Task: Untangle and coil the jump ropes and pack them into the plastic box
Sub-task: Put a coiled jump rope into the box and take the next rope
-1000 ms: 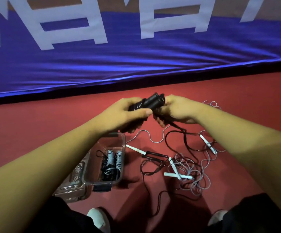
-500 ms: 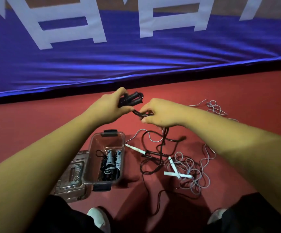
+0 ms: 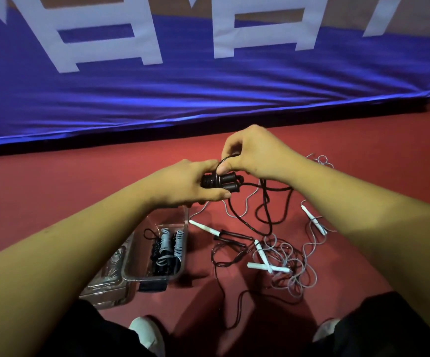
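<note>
Right hand (image 3: 255, 153) raised, left hand (image 3: 183, 184) gripping rope (image 3: 224, 182)

arms: both forearms (image 3: 85, 238) bare | legs: black fabric (image 3: 87, 333) on both | feet: white shoes (image 3: 145, 331), rounded toes showing

You have bare floor (image 3: 54, 191) left of your left arm, right up to the blue mat (image 3: 208, 104). The box (image 3: 184, 243) is hemmed in: your left hand (image 3: 183, 184), gripping the handles (image 3: 224, 182), hangs over its far end, your forearm crosses its left side, and the lid (image 3: 106, 282) lies against its left wall. Right of the box, the cord (image 3: 275, 188) pinched by your right hand (image 3: 257, 155) droops in loops to the floor, and the tangle (image 3: 281, 258) of loose ropes covers the ground between your knees.
</note>
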`<action>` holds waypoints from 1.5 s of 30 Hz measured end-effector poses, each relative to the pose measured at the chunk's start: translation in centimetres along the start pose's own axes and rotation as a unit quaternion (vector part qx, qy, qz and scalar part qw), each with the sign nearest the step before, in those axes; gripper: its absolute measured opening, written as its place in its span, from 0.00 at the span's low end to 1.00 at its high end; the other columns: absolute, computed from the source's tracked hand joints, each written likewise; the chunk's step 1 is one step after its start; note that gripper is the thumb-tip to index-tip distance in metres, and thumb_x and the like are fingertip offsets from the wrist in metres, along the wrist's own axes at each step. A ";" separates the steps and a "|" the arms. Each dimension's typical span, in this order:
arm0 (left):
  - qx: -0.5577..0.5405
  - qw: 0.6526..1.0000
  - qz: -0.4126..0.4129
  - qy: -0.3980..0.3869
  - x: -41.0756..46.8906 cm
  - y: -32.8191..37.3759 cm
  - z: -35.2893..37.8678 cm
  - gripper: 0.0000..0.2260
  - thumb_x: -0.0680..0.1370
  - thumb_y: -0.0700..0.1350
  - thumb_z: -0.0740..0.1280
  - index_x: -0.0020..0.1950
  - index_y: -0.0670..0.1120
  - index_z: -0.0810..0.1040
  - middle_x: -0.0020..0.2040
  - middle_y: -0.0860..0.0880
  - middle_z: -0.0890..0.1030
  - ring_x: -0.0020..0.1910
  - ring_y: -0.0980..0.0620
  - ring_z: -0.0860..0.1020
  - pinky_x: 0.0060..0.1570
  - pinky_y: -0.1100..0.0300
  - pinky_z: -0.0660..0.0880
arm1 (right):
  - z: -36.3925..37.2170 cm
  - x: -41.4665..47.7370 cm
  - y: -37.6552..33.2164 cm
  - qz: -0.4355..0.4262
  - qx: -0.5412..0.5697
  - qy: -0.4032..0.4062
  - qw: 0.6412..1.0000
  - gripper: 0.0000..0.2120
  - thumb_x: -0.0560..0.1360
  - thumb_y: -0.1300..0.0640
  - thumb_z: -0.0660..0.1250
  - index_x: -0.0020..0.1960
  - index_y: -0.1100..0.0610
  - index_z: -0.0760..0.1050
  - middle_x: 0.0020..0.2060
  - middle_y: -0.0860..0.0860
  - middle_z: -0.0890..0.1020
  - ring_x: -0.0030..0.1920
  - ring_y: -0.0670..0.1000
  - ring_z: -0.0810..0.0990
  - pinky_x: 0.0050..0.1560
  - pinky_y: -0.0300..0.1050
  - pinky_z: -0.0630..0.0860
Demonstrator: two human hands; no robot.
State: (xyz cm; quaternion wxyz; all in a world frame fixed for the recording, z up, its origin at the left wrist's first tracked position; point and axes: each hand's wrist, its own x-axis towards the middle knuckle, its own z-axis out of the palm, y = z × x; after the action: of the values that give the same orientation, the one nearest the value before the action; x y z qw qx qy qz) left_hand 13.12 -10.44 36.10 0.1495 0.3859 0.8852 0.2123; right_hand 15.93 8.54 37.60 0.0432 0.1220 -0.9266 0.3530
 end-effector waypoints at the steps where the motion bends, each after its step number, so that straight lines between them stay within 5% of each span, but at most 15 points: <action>1: -0.018 1.000 0.012 0.004 -0.1 0.0 0.0 0.13 0.72 0.63 0.70 0.51 0.59 0.73 0.35 0.58 0.80 0.33 0.60 0.77 0.35 0.66 0.71 | -0.2 0.0 0.1 0.013 0.032 -0.002 0.999 0.10 0.65 0.54 0.79 0.38 0.58 0.81 0.30 0.50 0.80 0.27 0.42 0.72 0.31 0.33 0.68; 5: -0.059 0.997 0.041 -0.015 -0.4 0.1 -0.5 0.18 0.70 0.66 0.68 0.50 0.55 0.73 0.39 0.50 0.80 0.36 0.48 0.79 0.37 0.51 0.76 | -0.2 -0.4 0.8 0.036 0.144 -0.042 0.988 0.07 0.69 0.58 0.76 0.41 0.59 0.80 0.31 0.49 0.79 0.30 0.42 0.74 0.33 0.35 0.71; 7: -0.101 0.994 0.041 -0.013 -0.7 0.3 -0.5 0.18 0.71 0.63 0.70 0.50 0.53 0.72 0.37 0.50 0.80 0.32 0.49 0.77 0.32 0.54 0.74 | 0.5 -0.6 1.5 0.053 0.206 -0.059 0.975 0.02 0.73 0.60 0.72 0.42 0.57 0.80 0.32 0.49 0.79 0.32 0.44 0.76 0.34 0.36 0.72; 11: -0.250 0.967 0.025 0.026 -0.7 0.5 -0.5 0.18 0.74 0.51 0.73 0.57 0.52 0.67 0.37 0.41 0.81 0.26 0.54 0.73 0.26 0.63 0.69 | 1.9 -0.8 2.6 0.100 0.275 -0.088 0.952 0.17 0.76 0.73 0.60 0.39 0.54 0.78 0.30 0.56 0.78 0.28 0.53 0.77 0.32 0.42 0.75; 14: -0.262 0.962 0.025 0.068 -0.5 0.5 -1.2 0.19 0.77 0.44 0.72 0.65 0.54 0.72 0.39 0.47 0.81 0.32 0.56 0.76 0.29 0.62 0.73 | 2.4 -0.8 2.7 0.123 0.294 -0.123 0.940 0.12 0.82 0.63 0.57 0.42 0.56 0.74 0.29 0.55 0.74 0.28 0.52 0.76 0.34 0.44 0.76; 16: -0.261 0.959 0.007 0.106 -0.2 0.1 -1.4 0.15 0.77 0.43 0.72 0.61 0.53 0.76 0.37 0.50 0.81 0.32 0.56 0.77 0.29 0.62 0.74 | 2.7 -0.7 2.7 0.136 0.317 -0.152 0.926 0.09 0.83 0.58 0.57 0.47 0.56 0.74 0.28 0.53 0.70 0.27 0.51 0.72 0.31 0.41 0.72; 19: -0.268 0.945 -0.060 0.178 0.7 -0.7 -2.0 0.10 0.76 0.46 0.73 0.54 0.52 0.76 0.35 0.46 0.80 0.27 0.52 0.75 0.25 0.62 0.70 | 2.6 -0.2 2.2 0.133 0.324 -0.155 0.924 0.13 0.83 0.54 0.56 0.53 0.62 0.75 0.27 0.51 0.65 0.25 0.48 0.65 0.29 0.39 0.68; 24: -0.289 0.917 -0.121 0.246 1.4 -2.0 -3.6 0.13 0.76 0.48 0.73 0.57 0.48 0.76 0.40 0.42 0.82 0.30 0.47 0.76 0.27 0.61 0.70 | 3.0 0.7 0.8 0.137 0.324 -0.135 0.926 0.09 0.82 0.56 0.60 0.51 0.61 0.75 0.26 0.48 0.66 0.24 0.45 0.64 0.29 0.38 0.68; 30: -0.298 0.872 -0.167 0.351 1.5 -5.0 -5.0 0.13 0.76 0.50 0.72 0.58 0.50 0.74 0.35 0.47 0.79 0.25 0.49 0.75 0.30 0.57 0.69 | 3.9 -0.2 2.2 0.146 0.150 -0.160 0.965 0.09 0.80 0.61 0.63 0.42 0.61 0.76 0.26 0.50 0.72 0.23 0.46 0.72 0.27 0.38 0.71; 34: -0.222 0.864 -0.224 0.393 0.0 -9.3 -6.2 0.15 0.75 0.52 0.72 0.57 0.51 0.72 0.38 0.49 0.79 0.27 0.47 0.76 0.28 0.60 0.69 | 3.5 -2.2 5.0 0.195 0.060 -0.260 0.944 0.09 0.79 0.57 0.65 0.42 0.59 0.75 0.26 0.51 0.72 0.24 0.49 0.74 0.32 0.42 0.72; 38: -0.119 0.894 -0.287 0.324 -0.5 -12.4 -5.2 0.16 0.74 0.53 0.73 0.53 0.50 0.69 0.42 0.45 0.81 0.33 0.45 0.79 0.25 0.60 0.69 | 2.0 -2.6 5.3 0.158 0.121 -0.178 0.964 0.10 0.78 0.49 0.65 0.51 0.57 0.77 0.24 0.50 0.69 0.23 0.50 0.70 0.29 0.43 0.73; 42: 0.005 0.907 -0.321 0.273 -0.2 -14.3 -4.1 0.19 0.71 0.51 0.75 0.56 0.49 0.71 0.55 0.41 0.81 0.53 0.39 0.80 0.50 0.49 0.76 | 1.7 -2.1 2.7 0.110 0.112 -0.154 0.976 0.14 0.82 0.54 0.60 0.42 0.60 0.76 0.26 0.50 0.73 0.24 0.47 0.75 0.32 0.41 0.76; 45: 0.060 0.906 -0.347 0.235 -0.2 -15.0 -3.0 0.21 0.72 0.50 0.74 0.61 0.49 0.70 0.58 0.38 0.80 0.56 0.36 0.77 0.53 0.48 0.73 | 2.7 -1.9 0.5 0.121 0.117 -0.193 0.967 0.14 0.81 0.53 0.61 0.42 0.59 0.75 0.30 0.52 0.74 0.25 0.46 0.72 0.28 0.39 0.71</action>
State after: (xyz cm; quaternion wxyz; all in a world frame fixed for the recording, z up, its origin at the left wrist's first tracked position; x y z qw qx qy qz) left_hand 2.65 -20.57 31.37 -0.0219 0.0012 0.9839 0.1774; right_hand 17.61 7.44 34.94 -0.1936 0.0793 -0.8777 0.4312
